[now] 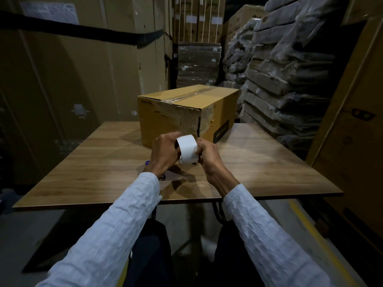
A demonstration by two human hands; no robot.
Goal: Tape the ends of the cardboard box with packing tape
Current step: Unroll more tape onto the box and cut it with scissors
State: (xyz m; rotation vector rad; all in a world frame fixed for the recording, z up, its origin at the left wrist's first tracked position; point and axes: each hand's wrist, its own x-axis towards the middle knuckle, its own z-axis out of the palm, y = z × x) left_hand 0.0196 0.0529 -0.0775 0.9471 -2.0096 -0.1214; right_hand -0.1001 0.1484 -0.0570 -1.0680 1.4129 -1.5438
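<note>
While a worn cardboard box (pixel 186 112) is sitting on the wooden table (pixel 83 168) just beyond, a person's left hand (pixel 164 153) is gripping a roll of white packing tape (pixel 187 150), and the right hand (pixel 207 155) is pinching the roll's right edge with curled fingers.

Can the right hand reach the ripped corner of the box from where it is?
Probably yes. The right hand is busy pinching the tape roll, but the cardboard box sits just beyond it on the table, and nothing lies between hand and torn corner.
</note>
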